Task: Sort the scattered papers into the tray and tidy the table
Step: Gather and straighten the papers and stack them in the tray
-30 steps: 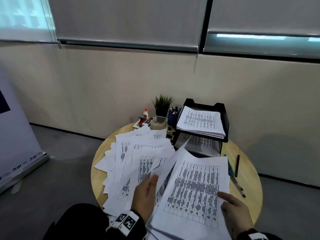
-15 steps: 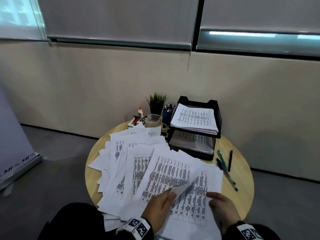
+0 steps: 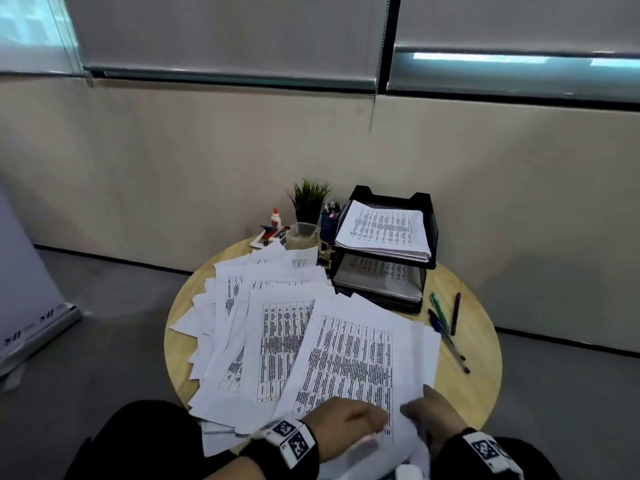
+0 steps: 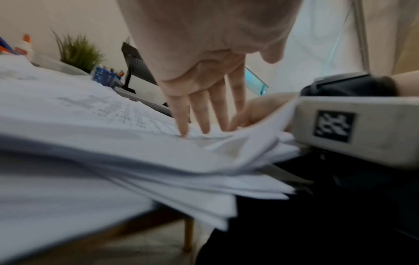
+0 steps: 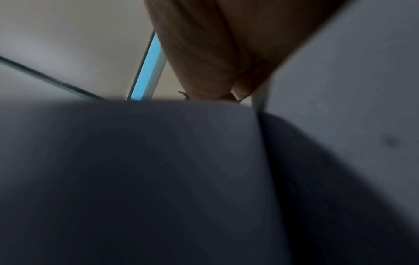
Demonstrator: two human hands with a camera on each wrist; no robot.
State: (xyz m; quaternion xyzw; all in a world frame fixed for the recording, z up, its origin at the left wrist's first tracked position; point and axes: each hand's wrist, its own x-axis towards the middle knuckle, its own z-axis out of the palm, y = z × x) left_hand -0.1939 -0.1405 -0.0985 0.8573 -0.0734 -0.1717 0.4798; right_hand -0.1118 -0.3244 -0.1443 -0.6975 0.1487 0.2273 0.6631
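The round wooden table [image 3: 485, 375] shows bare wood only along its right side and a thin strip at its left rim; the rest is covered. The scattered papers [image 3: 277, 323] fan across the left and middle, and their near corners hang past the table's near edge, toward the person's lap. At the back right stands the black two-tier tray [image 3: 424, 209], a neat stack of printed sheets on its top level and more sheets in the lower one. Right of the tray, three pens [image 3: 446, 323] lie on the bare wood, well apart from the papers. Behind the papers sit a small plant [image 3: 308, 199], a glue bottle [image 3: 275, 218], a clear container [image 3: 301, 233] and a blue pen cup [image 3: 329, 223], close against the tray's left side.

In the head view the left hand [image 3: 343, 427] lies on the near edge of the topmost printed sheet [image 3: 349, 358], and the right hand [image 3: 434, 414] meets it at that sheet's right near corner. The left wrist view adds what the head view hides: the left fingers [image 4: 204, 111] are straight and slightly spread, tips pressing down on the sheet, while a corner curls up by the right hand. It also shows the pile's layered edges jutting over the table rim. The right wrist view is mostly dim paper, very close; I cannot tell how the right fingers lie.

The sheets are white, printed with dense dark tables of text.
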